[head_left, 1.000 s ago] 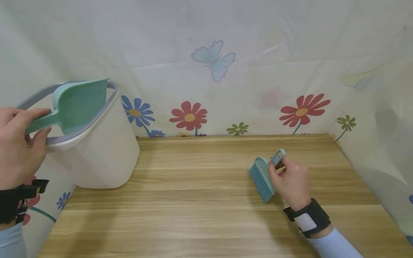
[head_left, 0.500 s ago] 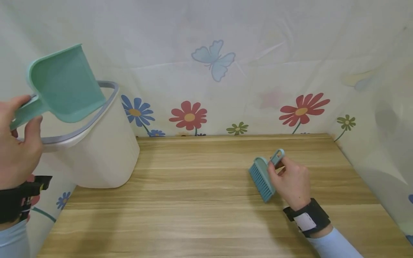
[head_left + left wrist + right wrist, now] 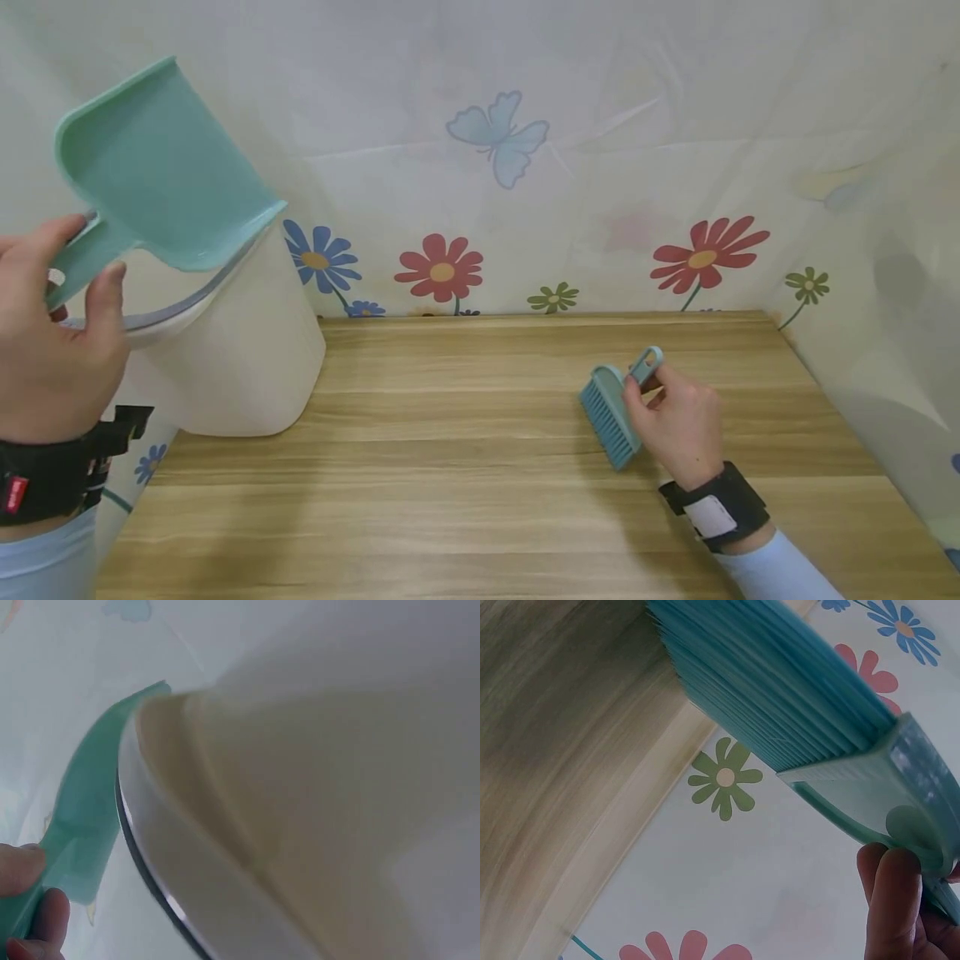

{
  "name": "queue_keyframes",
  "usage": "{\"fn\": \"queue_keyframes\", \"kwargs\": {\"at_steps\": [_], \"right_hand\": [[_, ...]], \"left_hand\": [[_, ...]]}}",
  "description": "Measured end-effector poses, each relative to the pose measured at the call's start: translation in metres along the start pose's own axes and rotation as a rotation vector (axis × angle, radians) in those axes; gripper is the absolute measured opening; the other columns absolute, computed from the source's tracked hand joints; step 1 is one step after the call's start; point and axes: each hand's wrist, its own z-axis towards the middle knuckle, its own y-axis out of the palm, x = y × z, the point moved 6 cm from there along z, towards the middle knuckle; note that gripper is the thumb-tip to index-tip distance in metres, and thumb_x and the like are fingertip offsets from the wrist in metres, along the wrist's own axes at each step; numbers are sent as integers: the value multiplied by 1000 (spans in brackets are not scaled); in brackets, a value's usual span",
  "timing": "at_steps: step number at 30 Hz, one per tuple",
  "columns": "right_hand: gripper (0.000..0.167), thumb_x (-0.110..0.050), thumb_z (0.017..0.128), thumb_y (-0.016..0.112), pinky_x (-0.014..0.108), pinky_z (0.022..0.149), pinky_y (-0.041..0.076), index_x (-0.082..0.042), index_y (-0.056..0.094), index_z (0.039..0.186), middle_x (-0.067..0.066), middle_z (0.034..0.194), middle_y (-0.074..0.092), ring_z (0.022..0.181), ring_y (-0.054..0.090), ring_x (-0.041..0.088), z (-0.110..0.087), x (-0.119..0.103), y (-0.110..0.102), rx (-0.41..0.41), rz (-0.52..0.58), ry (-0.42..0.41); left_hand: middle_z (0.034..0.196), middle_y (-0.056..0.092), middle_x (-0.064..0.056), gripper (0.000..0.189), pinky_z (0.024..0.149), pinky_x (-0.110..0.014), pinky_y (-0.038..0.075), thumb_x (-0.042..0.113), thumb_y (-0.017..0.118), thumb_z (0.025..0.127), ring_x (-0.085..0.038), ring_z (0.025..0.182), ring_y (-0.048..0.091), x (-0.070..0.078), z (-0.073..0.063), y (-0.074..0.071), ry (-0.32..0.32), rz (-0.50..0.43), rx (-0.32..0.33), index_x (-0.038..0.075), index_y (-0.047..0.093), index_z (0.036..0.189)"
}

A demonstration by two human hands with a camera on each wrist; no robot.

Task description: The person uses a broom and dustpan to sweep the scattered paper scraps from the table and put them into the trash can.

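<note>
A mint-green dustpan (image 3: 168,175) is tilted above the white bin (image 3: 247,367) at the left, its inner face turned toward the head camera. My left hand (image 3: 56,342) grips its short handle between thumb and fingers. In the left wrist view the bin's wall (image 3: 217,877) hides part of the dustpan (image 3: 90,802). At the right, my right hand (image 3: 678,425) pinches the handle of a small blue-green brush (image 3: 611,417), bristles pointing down at the tabletop. The bristles (image 3: 765,682) fill the top of the right wrist view.
A wood-grain table (image 3: 450,467) spans the front, with the bin at its left edge. Behind and beside it hangs a pale sheet (image 3: 360,100) printed with flowers and a butterfly.
My left hand has lifted the dustpan up out of the bin's mouth, then tipped it and shifted it slightly right. The right hand and brush have stayed in place.
</note>
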Motion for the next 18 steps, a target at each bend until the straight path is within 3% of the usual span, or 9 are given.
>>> {"fn": "queue_keyframes", "kwargs": {"at_steps": [3,8,12,18], "right_hand": [[12,-10,87,75,25,47,42,1,70,86,15,71,73,50,60,19,0,-1,1,4,-3,-3],[13,-11,87,76,23,47,41,1,70,87,15,72,73,50,60,19,0,-1,1,1,-10,-1],[13,-11,88,76,24,47,42,1,70,88,16,72,73,50,60,19,0,0,1,-7,-12,8],[14,-11,88,76,25,47,41,1,70,88,16,73,73,49,57,17,1,0,1,-18,-20,17]], "left_hand": [[104,61,-36,43,76,-26,27,29,62,102,-49,87,52,17,-2,2,29,-9,41,1,66,135],[91,62,-35,37,71,-35,32,19,72,94,-48,75,52,44,-11,13,73,-134,79,-7,71,121],[89,63,-32,42,69,-32,32,29,72,96,-44,73,54,57,-28,26,73,-222,50,-5,73,120],[87,66,-24,52,64,-36,36,43,62,103,-35,69,55,74,-56,52,139,-307,-51,-5,72,120]]}}
